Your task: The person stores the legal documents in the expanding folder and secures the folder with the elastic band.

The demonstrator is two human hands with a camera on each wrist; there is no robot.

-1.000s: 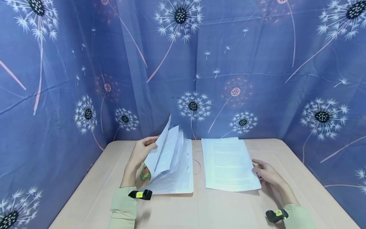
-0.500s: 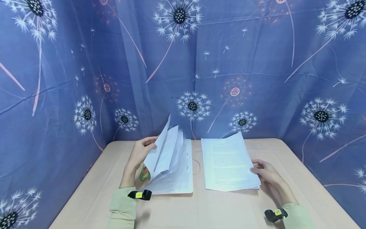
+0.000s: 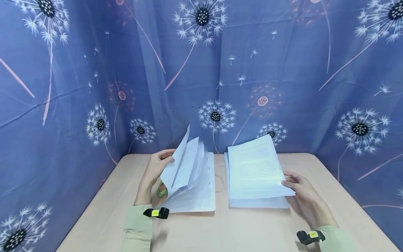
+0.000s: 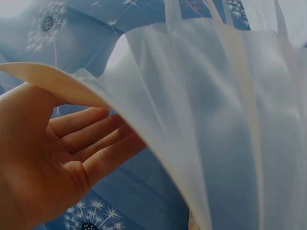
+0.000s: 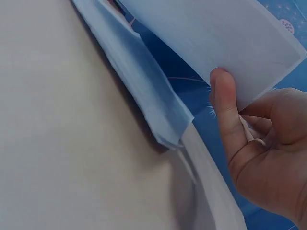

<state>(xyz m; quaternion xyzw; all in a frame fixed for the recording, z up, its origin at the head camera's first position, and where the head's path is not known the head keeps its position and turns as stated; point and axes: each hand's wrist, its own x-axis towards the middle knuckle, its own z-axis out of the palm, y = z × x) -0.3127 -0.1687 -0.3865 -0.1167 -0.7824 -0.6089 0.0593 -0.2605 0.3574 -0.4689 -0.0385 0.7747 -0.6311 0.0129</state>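
"what comes in twos?"
"the left grip [image 3: 156, 167] and the right grip [image 3: 301, 188], the sleeves [image 3: 137, 227] and the black wrist devices [image 3: 156, 213]."
"and ones?"
"one table [image 3: 195, 231], one open folder [image 3: 204, 201] and one paper pile in two portions: a raised portion [image 3: 258, 171] and a lower portion [image 3: 261, 203]."
"sheets?"
"they overlap too much to count."
"dandelions, in the head view?"
"nine dark-centred white heads [image 3: 215, 116], four pink heads [image 3: 262, 101]."

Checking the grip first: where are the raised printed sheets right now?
In the head view, the printed sheets are on the right, pinched at their right edge by the right hand, above the paper stack.
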